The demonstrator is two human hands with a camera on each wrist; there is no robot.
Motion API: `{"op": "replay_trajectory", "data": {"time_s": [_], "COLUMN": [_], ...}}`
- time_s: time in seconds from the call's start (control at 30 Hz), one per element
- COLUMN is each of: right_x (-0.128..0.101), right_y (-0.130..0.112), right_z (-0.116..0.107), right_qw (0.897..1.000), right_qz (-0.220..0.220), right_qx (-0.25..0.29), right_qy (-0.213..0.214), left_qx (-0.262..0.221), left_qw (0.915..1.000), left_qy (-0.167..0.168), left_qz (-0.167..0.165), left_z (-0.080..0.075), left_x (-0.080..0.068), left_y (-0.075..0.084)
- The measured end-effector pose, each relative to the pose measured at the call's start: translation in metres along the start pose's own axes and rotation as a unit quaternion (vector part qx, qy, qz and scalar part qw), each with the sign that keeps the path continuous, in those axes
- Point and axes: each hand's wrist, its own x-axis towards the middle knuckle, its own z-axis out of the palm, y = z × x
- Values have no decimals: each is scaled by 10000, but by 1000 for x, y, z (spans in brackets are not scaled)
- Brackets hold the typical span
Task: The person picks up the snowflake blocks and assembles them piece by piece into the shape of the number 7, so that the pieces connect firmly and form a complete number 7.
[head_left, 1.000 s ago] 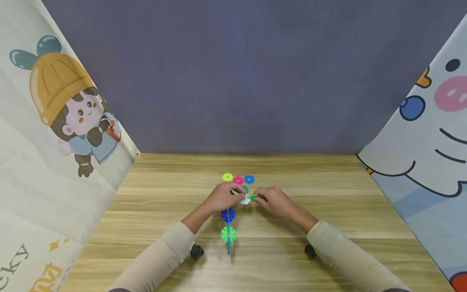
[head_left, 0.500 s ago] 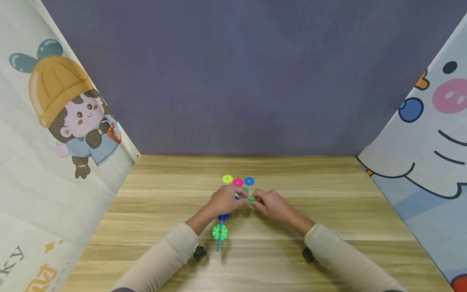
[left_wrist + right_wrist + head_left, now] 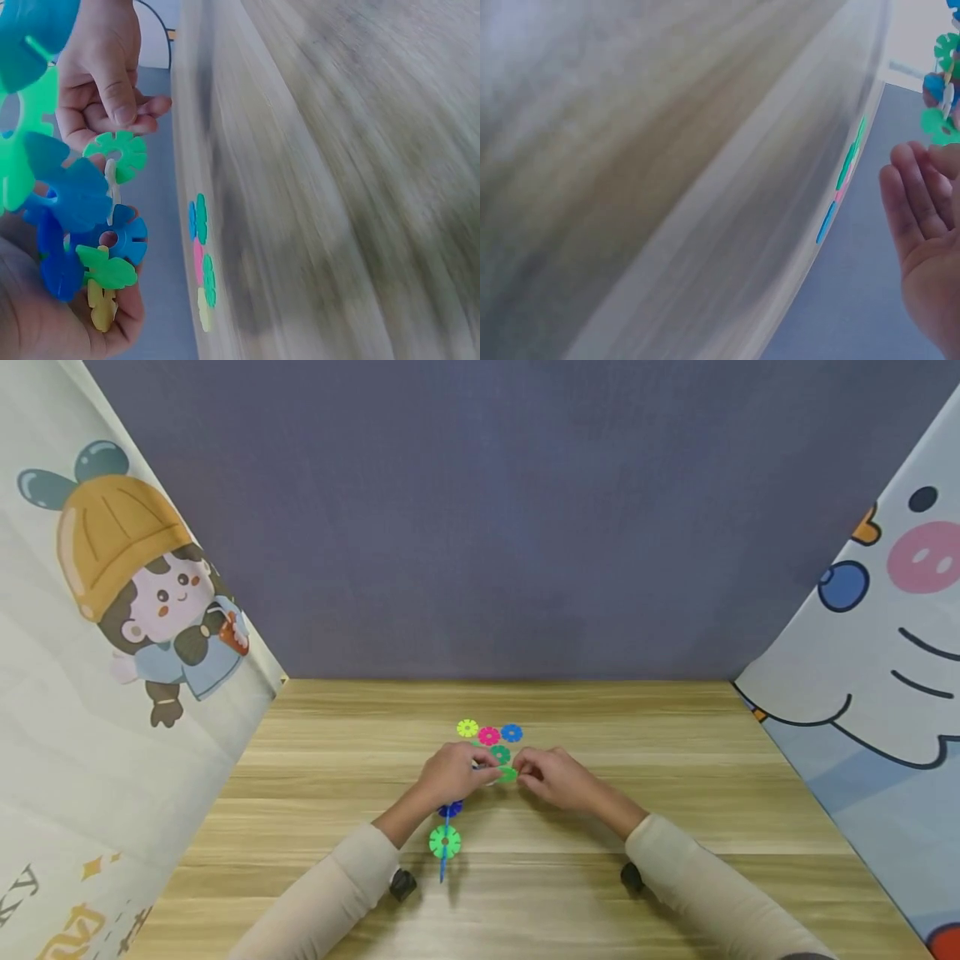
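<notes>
My left hand (image 3: pixel 467 769) grips a chain of plastic snowflake discs (image 3: pixel 445 841) joined edge to edge. Its green and blue discs and a thin blue piece hang toward me below the hand. In the left wrist view the same hand (image 3: pixel 45 322) wraps blue, green and yellow discs (image 3: pixel 75 206). A light green disc (image 3: pixel 508 774) sits on the chain's far end on a white disc (image 3: pixel 111 187). My right hand (image 3: pixel 531 773) has loosely bent fingers just beside that light green disc (image 3: pixel 116 152) and holds nothing I can see. Its palm shows in the right wrist view (image 3: pixel 922 202).
Several loose discs (image 3: pixel 489 734) in yellow, pink, blue and dark green lie on the wooden table (image 3: pixel 675 777) just beyond my hands. Cartoon-print cloth panels (image 3: pixel 112 652) rise at both sides, and a grey wall (image 3: pixel 480 527) stands behind.
The hanging end of the chain has swung a little left and toward me. The white disc seen a second ago is now mostly hidden by the left hand. My right fingers have eased off the light green disc.
</notes>
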Motion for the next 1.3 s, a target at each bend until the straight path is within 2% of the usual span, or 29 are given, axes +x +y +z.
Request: {"op": "replay_trajectory", "data": {"time_s": [0.3,0.57,0.7,0.93,1.3], "right_x": [7,28,38,46,51], "right_y": [-5,9,16,28,39], "right_z": [0,2,3,9,29], "right_qw": [9964,9889,9828,9678,9632], "right_qz": [823,1398,1767,2500,2652], "right_qx": [-203,-475,-515,-273,-440], "right_qy": [10,179,138,138,-41], "left_qx": [62,95,94,64,3], "left_qw": [9999,9999,9999,9999,9999], "left_qy": [-25,-51,-84,-138,-158], "left_qz": [78,61,33,-11,-40], "left_z": [-4,-5,-5,0,7], "left_x": [-12,-13,-14,-14,-15], "left_y": [-11,-14,-14,-19,-26]}}
